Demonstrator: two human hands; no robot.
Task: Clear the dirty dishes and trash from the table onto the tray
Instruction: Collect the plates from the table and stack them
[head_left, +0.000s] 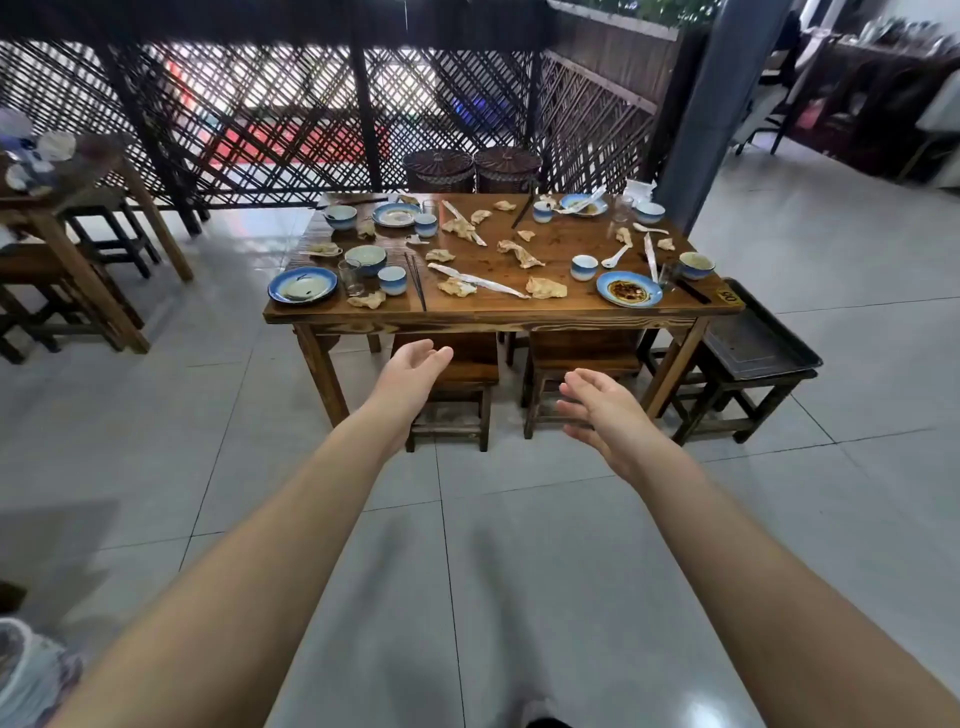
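- Both hands reach forward empty, short of the table (550, 236): left hand (413, 364) and right hand (602, 410) show relaxed, spread fingers, likely readying a first pick-up.
- On the table lie all the blue-rimmed plates (303, 285), bowls (365, 259), cups (584, 267), chopsticks (415, 283) and crumpled napkins (545, 288).
- Near its front right corner, one sauce plate (629, 289) holds brown residue.
- Off its right end, the dark tray (763, 338) sits on a stool (748, 400), nothing loaded yet, presumably parked within reach.

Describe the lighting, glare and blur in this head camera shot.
Head view: daylight through the lattice screen is blown out. The floor tiles carry a soft glare patch near the bottom edge. Wide-angle distortion bows the frame's edges. The table is fairly sharp, while the side table at the left edge is smeared.
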